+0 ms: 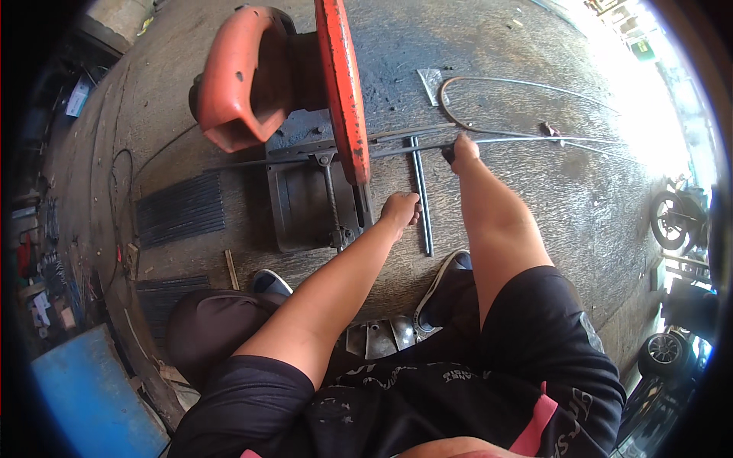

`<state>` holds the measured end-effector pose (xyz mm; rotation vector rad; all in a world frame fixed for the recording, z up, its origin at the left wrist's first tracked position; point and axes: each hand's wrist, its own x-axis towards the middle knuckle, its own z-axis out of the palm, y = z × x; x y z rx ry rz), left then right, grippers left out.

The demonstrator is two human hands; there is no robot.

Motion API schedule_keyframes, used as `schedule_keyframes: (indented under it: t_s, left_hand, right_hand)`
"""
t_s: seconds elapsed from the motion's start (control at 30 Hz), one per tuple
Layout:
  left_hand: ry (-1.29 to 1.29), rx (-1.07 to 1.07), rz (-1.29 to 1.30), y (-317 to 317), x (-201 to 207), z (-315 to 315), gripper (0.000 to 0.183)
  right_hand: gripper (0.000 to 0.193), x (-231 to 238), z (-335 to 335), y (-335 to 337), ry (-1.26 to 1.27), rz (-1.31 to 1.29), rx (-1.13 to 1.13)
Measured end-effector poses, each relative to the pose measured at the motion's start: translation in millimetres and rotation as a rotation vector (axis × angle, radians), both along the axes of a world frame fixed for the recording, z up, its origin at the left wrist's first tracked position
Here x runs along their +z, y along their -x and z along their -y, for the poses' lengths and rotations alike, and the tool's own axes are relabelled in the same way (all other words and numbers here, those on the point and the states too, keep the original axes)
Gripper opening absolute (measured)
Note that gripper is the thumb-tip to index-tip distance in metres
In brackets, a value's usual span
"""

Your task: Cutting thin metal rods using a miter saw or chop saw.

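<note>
A cut-off saw with an orange-red handle (243, 84) and a worn blade guard (342, 91) stands in front of me on its metal base (294, 206). A long, thin metal rod (534, 140) lies across the base and runs out to the right. My right hand (463, 154) is closed around this rod, to the right of the saw. Closer to me, my left hand (402, 211) has its fingers curled, just right of the clamp screw (333, 200); whatever is inside them is hidden. Two short rods (421, 202) lie side by side on the floor beside it.
Bundles of cut dark rods (182, 210) lie left of the saw. A bent cable or rod (450, 107) loops on the floor at right, near a clear plastic bag (431, 82). A blue panel (99, 393) sits at lower left. Wheels (666, 351) stand along the right edge.
</note>
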<state>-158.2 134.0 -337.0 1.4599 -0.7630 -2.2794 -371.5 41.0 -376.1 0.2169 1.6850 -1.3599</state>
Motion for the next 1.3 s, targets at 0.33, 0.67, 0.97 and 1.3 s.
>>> schedule_keyframes:
  t_s: [0.33, 0.67, 0.97, 1.3]
  left_hand:
    - [0.075, 0.134, 0.097, -17.0, 10.9, -23.4, 0.019]
    - [0.389, 0.551, 0.446, -113.4, 24.5, -32.5, 0.052]
    - [0.251, 0.973, 0.763, -203.3, 70.5, -15.9, 0.045]
    - [0.191, 1.245, 0.278, -212.2, 53.4, 30.3, 0.036]
  right_hand:
    - [0.016, 22.5, -68.8, -93.0, 0.06, 0.115, 0.201]
    - [0.036, 92.9, -129.6, -203.6, -0.034, -1.246, 1.348]
    - [0.022, 88.8, -95.8, -318.8, 0.047, 0.182, 0.457]
    - [0.034, 50.2, -82.5, -196.6, 0.119, 0.236, 0.228]
